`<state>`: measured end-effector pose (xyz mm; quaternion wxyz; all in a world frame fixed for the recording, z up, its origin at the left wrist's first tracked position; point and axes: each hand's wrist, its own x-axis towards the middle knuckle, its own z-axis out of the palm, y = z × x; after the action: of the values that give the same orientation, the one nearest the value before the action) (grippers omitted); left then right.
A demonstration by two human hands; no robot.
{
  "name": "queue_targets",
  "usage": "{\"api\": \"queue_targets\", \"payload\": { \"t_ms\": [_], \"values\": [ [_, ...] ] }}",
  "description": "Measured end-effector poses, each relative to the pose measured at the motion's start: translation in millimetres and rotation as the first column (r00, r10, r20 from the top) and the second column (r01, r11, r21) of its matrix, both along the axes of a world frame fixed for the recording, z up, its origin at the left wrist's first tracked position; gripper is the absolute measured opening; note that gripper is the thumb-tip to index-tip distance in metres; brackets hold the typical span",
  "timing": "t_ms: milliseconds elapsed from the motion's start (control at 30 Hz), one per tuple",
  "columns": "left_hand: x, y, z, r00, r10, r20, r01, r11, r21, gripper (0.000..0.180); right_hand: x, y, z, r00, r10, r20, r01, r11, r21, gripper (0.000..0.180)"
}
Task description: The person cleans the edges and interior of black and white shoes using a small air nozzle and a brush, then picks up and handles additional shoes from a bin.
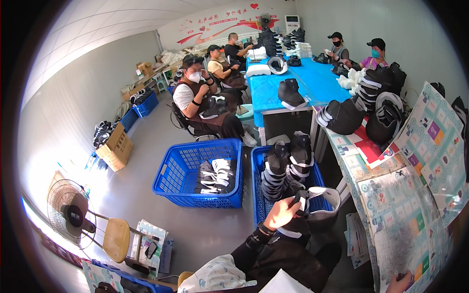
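My left hand (282,214) comes up from the lower middle in a black sleeve with a dark wristband. Its fingers are closed on a small black-and-white piece (301,199), whose kind I cannot make out. Right beside that piece is a black-and-grey padded shell (325,207), hollow and curved, over the front end of a blue basket (257,195). At the lower right edge, partly cut off, my right hand (398,284) is by the tabletop, fingers closed round something small and dark. Stacked black shells with light rims (276,171) stand in the basket.
Another blue basket (166,171) with black-and-white pieces stands to the left. More stacked shells (342,116) sit on the paper-covered table (391,205) at right. Several people work around a blue-topped table (312,78). A fan (73,210) and a stool (116,239) are lower left.
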<state>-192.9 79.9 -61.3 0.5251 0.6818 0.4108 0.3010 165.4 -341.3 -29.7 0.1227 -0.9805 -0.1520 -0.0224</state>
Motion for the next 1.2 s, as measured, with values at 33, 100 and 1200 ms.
{"api": "queue_targets", "payload": {
  "t_ms": [33,100,1200],
  "values": [
    [4.4,-2.3,-3.6,0.997,-0.002,0.078,0.001,1.000,0.012,0.032,16.1,-23.2,-14.0,0.993,-0.065,0.099,0.064,0.998,0.016,0.072],
    [9.3,-7.9,-0.5,0.993,-0.006,0.118,0.000,0.999,0.053,0.031,31.6,-33.2,-21.6,0.976,-0.101,0.193,0.096,0.995,0.033,0.078],
    [346.3,-53.9,76.5,0.880,-0.440,-0.178,0.468,0.738,0.487,0.042,-48.1,12.1,6.6,0.911,0.268,-0.314,0.307,0.066,0.949,0.031]
  ]
}}
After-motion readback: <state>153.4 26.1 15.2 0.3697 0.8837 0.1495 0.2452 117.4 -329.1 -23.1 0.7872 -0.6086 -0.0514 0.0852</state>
